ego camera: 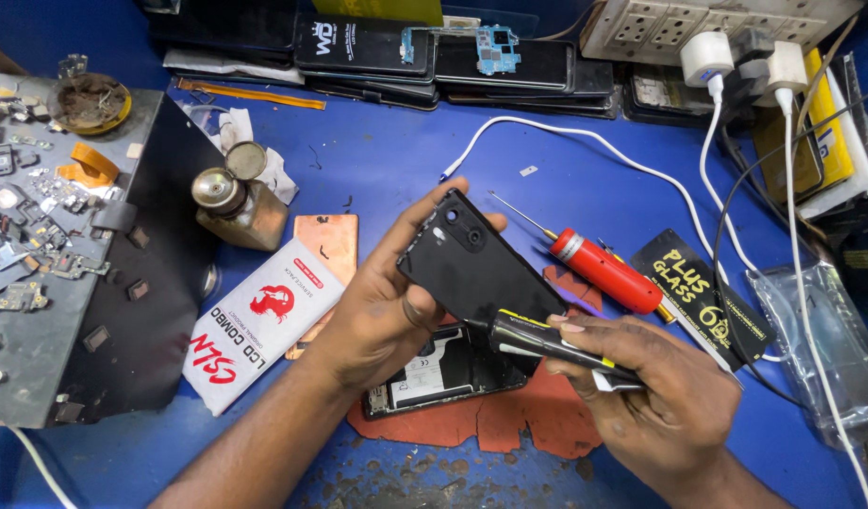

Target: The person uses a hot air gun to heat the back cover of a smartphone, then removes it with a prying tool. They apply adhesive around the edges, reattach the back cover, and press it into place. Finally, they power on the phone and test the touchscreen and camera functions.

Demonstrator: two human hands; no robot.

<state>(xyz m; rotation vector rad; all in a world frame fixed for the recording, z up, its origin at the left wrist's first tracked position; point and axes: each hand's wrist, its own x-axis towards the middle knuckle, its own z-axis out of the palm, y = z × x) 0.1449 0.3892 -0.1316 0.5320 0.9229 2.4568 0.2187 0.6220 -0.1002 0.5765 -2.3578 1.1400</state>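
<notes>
At centre of the blue surface (405, 160): one black phone back cover (476, 264), camera cut-outs toward the top, lifted and tilted up off the phone body (443, 372), its lower edge near the body's right side. It is raised like a hinged lid, seemingly so the inside is exposed.

Left hand (377, 316): grip closed on the back cover, thumb across its lower face, fingers behind its upper edge, propping it at an angle.

Right hand (655, 396): grip closed on a black-and-yellow tool (537, 339), held low and nearly flat, its tip pointing at the seam where cover meets body. Whether the tip touches the seam cannot be told.

Phone body: lies open-side up on a torn red mat (537, 415), a white-labelled part showing inside; partly hidden by the left hand.

Adjacent items:
- Red-handled screwdriver (599, 269), just right of the cover, shaft pointing up-left.
- White flat packet with red print (259, 320), left of the left wrist, overlapping a copper-coloured plate (330, 240).
- Glass bottle with metal cap (236, 207), further left, with a loose round lid beside it.
- Black mat (151, 311) at far left, strewn with small parts.
- Black card with yellow print (702, 292), right of the screwdriver.
- White cable (585, 141) crossing the surface behind, running to white plugs at a power strip (698, 24).
- Stack of dark phones (405, 52) along the back edge.

Obstructions: the screwdriver and cable lie close on the right; the packet crowds the left forearm.
</notes>
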